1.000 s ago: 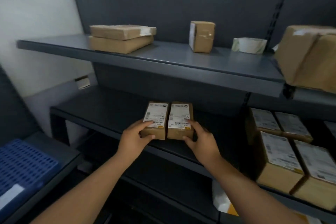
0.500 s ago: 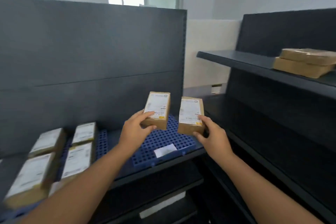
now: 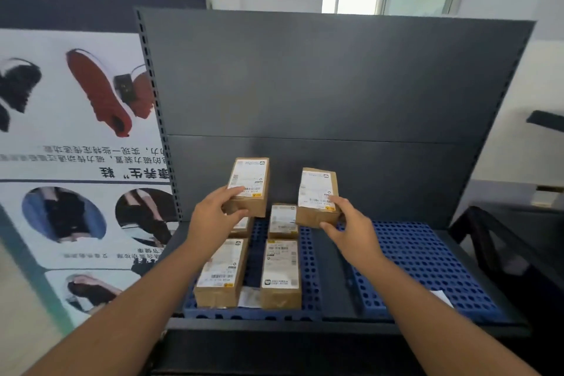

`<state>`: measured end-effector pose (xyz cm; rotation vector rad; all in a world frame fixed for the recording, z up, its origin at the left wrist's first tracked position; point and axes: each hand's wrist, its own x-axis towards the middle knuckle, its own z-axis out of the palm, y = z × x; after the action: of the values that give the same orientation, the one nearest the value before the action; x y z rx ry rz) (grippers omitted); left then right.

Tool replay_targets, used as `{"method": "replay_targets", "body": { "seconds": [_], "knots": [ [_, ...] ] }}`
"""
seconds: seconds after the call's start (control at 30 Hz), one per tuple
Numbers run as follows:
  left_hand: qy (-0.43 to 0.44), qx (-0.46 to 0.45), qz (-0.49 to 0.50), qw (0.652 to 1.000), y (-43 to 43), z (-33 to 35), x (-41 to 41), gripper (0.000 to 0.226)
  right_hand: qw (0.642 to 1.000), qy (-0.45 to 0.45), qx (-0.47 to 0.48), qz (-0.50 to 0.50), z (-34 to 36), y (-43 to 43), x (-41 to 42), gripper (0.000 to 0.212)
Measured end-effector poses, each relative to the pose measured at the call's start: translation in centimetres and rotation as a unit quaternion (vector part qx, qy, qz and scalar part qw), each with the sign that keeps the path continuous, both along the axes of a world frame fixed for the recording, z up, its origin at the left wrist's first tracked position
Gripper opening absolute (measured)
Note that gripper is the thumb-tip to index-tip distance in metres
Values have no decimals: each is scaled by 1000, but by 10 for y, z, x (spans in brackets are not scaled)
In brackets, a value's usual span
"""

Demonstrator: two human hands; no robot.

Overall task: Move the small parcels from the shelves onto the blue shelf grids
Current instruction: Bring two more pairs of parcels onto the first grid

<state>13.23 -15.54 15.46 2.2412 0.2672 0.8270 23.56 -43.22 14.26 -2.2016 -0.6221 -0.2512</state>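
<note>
Parcels already placed: four small parcels (image 3: pixel 280 272) lie on the left blue grid (image 3: pixel 309 268), two at its front, two behind. Above its rear, the left hand (image 3: pixel 213 220) has its grip closed round a fifth parcel (image 3: pixel 250 185) and the right hand (image 3: pixel 348 229) round a sixth parcel (image 3: pixel 319 197). Neither is set down yet. To its right, the second blue grid (image 3: pixel 427 259) carries a white slip (image 3: pixel 441 296). Source shelves are out of view, so the remainder cannot be judged.

One head-worn view, wide-angle. Faces forward and down, close on the blue shelf grids (image 3: pixel 427 259); dark back panel (image 3: pixel 335 85) beyond, far.
</note>
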Motion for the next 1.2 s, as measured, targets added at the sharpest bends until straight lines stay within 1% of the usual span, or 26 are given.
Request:
{"method": "replay_targets", "body": {
  "seconds": [0.27, 0.37, 0.6, 0.77, 0.97, 1.1, 1.2],
  "knots": [
    [39, -29, 18, 999, 60, -39, 15, 54, 999, 30, -26, 30, -26, 65, 33, 59],
    [48, -38, 3, 998, 69, -53, 27, 54, 998, 43, -38, 27, -40, 76, 45, 58],
    [60, -39, -7, 997, 76, -80, 46, 55, 997, 39, -61, 27, -60, 92, 59, 58],
    [72, -36, -18, 997, 79, -90, 53, 54, 995, 54, -83, 26, -73, 96, 64, 59],
    [85, -47, -10, 995, 83, -95, 51, 66, 995, 49, -89, 15, -74, 99, 65, 64],
    [93, -34, -1, 995, 79, -90, 46, 66, 994, 62, -91, 14, -72, 99, 62, 69],
    [98, -3, 3, 995, 75, -85, 43, 65, 995, 61, -83, 17, -67, 96, 59, 71]
  ]
}}
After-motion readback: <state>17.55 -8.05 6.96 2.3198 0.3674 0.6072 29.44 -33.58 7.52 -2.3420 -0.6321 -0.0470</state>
